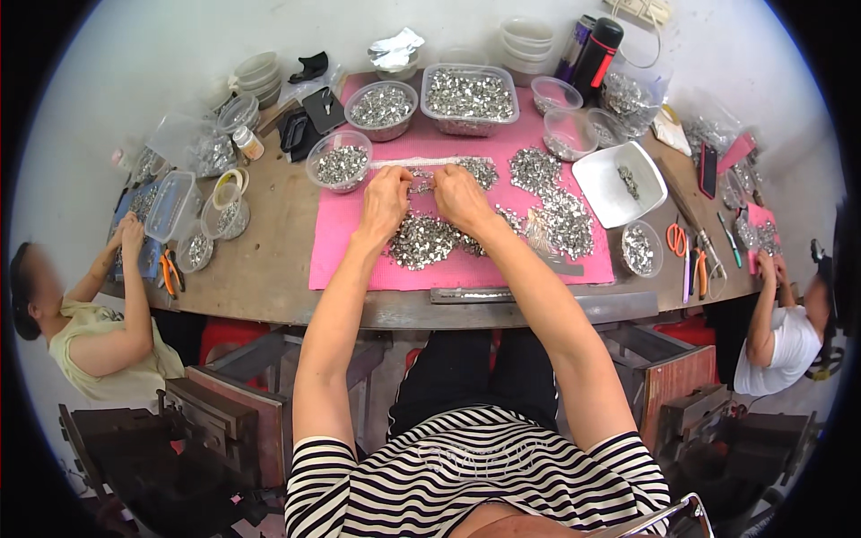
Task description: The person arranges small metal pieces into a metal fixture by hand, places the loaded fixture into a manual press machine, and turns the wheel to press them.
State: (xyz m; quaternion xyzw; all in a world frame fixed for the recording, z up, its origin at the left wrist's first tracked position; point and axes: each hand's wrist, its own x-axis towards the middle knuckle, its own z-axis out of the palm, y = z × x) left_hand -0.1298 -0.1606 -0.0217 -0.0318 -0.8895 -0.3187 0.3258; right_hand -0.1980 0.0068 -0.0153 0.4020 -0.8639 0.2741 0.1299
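Observation:
My left hand [387, 199] and my right hand [460, 195] reach over a pink mat [345, 264], their fingertips bent inward in a pinch close to each other. Between them lie a few small silvery metal pieces [420, 186]; what each pinch holds is too small and covered to make out. Just nearer than my hands spreads a heap of shiny metal pieces [421, 242]. More loose metal pieces [565, 224] are scattered to the right. A light strip [395, 164] runs along the far side of my fingers.
Behind my hands stand a rectangular tub [470, 97] and round tubs [381, 109] full of metal pieces. A white square dish [619, 184] sits right. Orange-handled scissors [676, 240], pliers [700, 269] and a black flask [601, 58] are further right. Co-workers sit at left [108, 341] and right [780, 345].

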